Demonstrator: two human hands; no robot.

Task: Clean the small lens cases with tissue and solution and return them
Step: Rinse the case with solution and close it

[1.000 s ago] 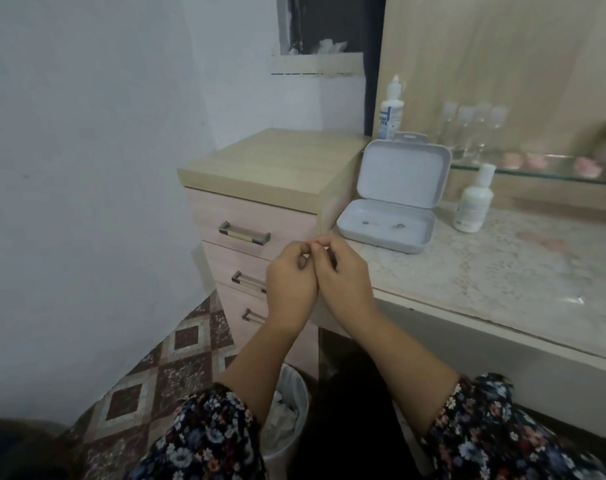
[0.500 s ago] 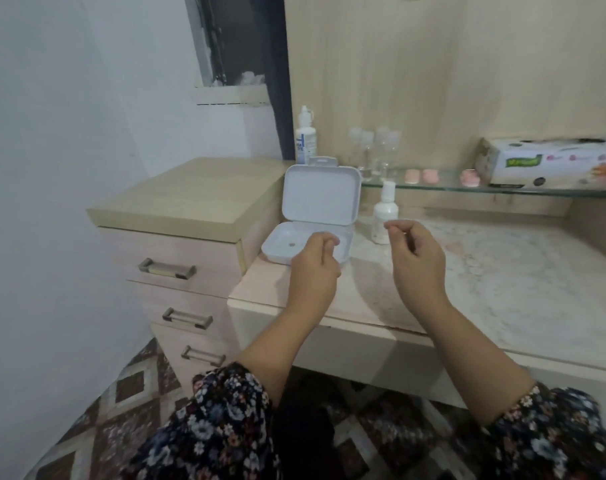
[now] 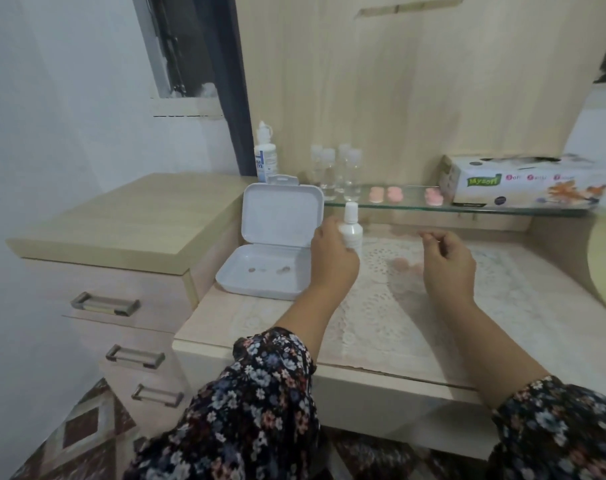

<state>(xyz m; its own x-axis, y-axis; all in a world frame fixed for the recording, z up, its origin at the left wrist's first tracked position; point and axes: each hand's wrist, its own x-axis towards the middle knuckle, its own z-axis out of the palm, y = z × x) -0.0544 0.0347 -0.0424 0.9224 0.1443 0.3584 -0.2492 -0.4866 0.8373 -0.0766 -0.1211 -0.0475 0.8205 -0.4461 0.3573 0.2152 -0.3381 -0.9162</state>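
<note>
Three small pink lens cases lie on the glass shelf at the back. Below the shelf, a small white bottle stands on the desk. My left hand is against its left side with fingers curled round its lower part. My right hand hovers over the desk to the right, fingers loosely curled, nothing visible in them. A tissue box sits on the shelf's right end. At the back left stands a blue-labelled solution bottle.
An open white plastic box with a few small items in its tray sits on the desk's left end, lid upright. Several clear vials stand on the shelf. A drawer cabinet adjoins the desk on the left. Blurred pink patches show on the lace-patterned desktop.
My hands left the spot over the bin and parted. The left hand went forward from the white box to the small white bottle; the right stayed raised over the desk.
</note>
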